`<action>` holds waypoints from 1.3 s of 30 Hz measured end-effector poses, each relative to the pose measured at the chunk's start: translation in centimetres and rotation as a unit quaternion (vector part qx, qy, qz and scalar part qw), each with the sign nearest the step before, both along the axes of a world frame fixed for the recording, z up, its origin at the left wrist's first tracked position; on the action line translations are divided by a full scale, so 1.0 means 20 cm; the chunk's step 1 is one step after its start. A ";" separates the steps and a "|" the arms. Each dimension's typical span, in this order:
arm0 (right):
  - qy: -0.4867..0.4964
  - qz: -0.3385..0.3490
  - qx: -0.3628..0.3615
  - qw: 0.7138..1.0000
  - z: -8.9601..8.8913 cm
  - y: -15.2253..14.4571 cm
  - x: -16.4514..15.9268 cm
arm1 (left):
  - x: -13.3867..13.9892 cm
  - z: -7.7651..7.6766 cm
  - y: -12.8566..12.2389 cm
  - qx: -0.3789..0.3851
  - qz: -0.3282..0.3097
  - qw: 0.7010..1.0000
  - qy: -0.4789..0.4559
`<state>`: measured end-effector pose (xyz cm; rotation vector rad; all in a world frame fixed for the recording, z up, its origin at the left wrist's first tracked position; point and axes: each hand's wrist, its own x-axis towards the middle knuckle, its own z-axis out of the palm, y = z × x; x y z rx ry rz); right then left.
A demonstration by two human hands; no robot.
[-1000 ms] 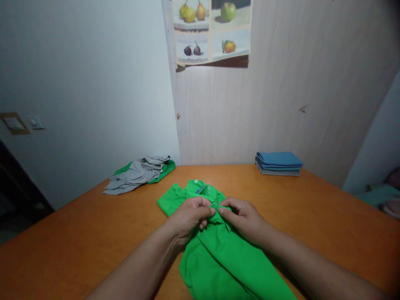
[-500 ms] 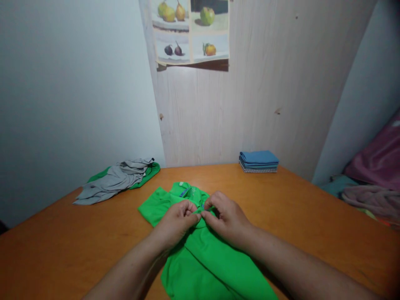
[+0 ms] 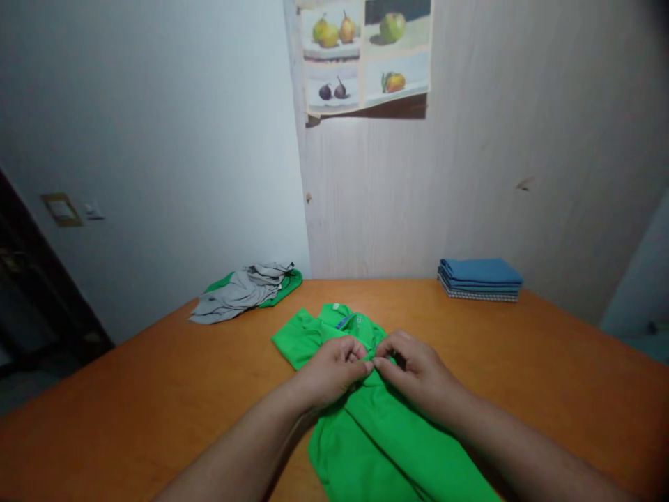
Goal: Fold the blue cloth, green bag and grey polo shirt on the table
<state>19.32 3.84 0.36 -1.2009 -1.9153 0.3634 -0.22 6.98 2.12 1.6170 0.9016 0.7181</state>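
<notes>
Left hand (image 3: pixel 332 371): I see it pinching the green garment (image 3: pixel 381 439)
Right hand (image 3: pixel 421 373): pinching likewise
Folded cloths (image 3: pixel 481 273): beyond garment, rightward

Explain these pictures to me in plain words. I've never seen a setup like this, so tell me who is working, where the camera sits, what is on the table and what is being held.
There is no machine here: a person works with two bare hands. The camera is worn on their head, looking forward and down, so their forearms reach in from the bottom of the view. In front of them is an orange-brown table. The left hand and right hand meet at a green garment, each pinching its fabric between thumb and fingers. Further back on the left lies a rumpled grey cloth with green cloth partly under it. At the back right sits a neat folded stack, blue on top. A fruit poster hangs on the wall behind.
</notes>
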 end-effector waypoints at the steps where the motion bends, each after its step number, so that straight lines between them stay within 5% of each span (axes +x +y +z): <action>1: 0.006 0.000 -0.011 1.000 0.00 0.00 0.00 | 0.00 0.00 0.00 -0.005 -0.003 1.000 -0.001; 12: 0.086 0.013 -0.081 0.993 -0.01 0.02 -0.02 | -0.03 -0.01 0.02 -0.047 -0.027 0.998 -0.027; 29: 0.102 0.056 -0.098 0.988 -0.02 0.00 -0.05 | 0.02 -0.04 0.02 0.059 0.004 0.998 0.016; 39: 0.174 0.018 -0.095 0.980 -0.03 0.02 -0.02 | 0.01 0.02 -0.01 0.020 -0.003 0.998 -0.065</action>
